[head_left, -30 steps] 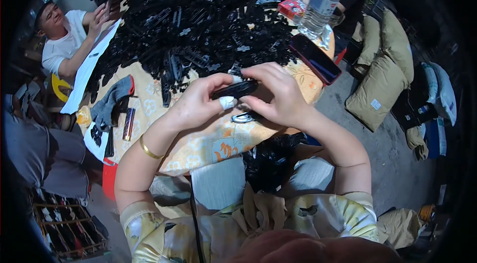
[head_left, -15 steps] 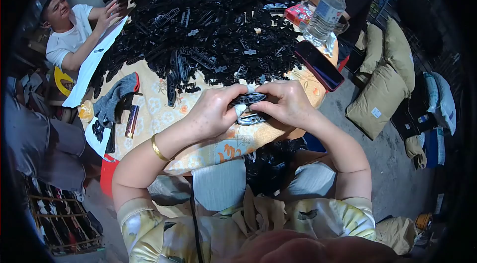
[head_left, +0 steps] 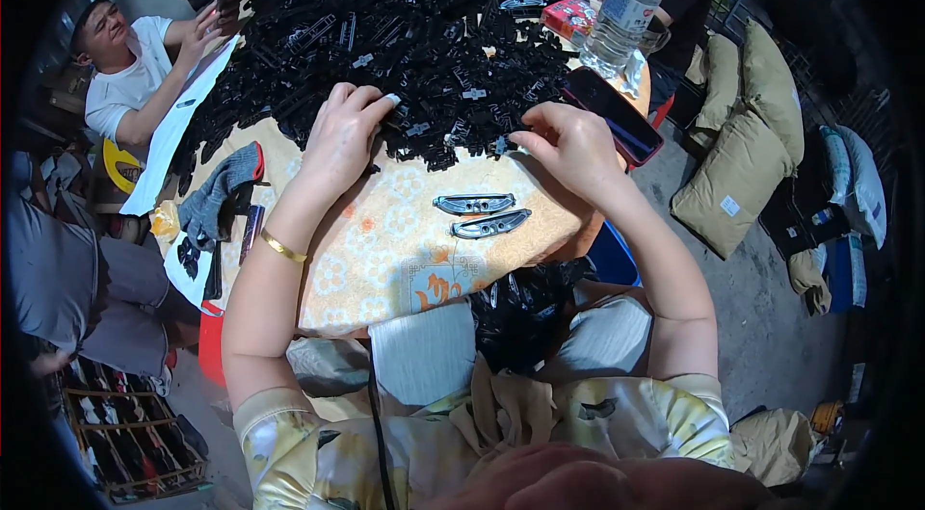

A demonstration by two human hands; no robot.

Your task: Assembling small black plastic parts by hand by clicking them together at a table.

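A heap of small black plastic parts (head_left: 414,28) covers the far part of the table. My left hand (head_left: 339,136) rests on its near edge, index finger extended with a white wrap at the tip; its other fingertips are partly hidden. At the heap's near right edge, my right hand (head_left: 570,149) has thumb and index finger apart, its thumb beside a small grey piece (head_left: 500,146). Between my forearms, two long, boat-shaped black parts lie on the tablecloth, a rear one (head_left: 474,205) and a nearer one (head_left: 491,224). Neither hand touches them.
A phone (head_left: 617,115), a water bottle (head_left: 624,14) and a red packet (head_left: 568,17) stand right of the heap. Grey gloves (head_left: 217,197) and a dark tube (head_left: 252,229) lie left. Two people sit across the table. Tan sacks (head_left: 742,178) lie on the floor.
My hands have let go of the dark boat-shaped part, which now lies beside the other one. The left hand has moved left and away, the right hand right and away, both to the heap.
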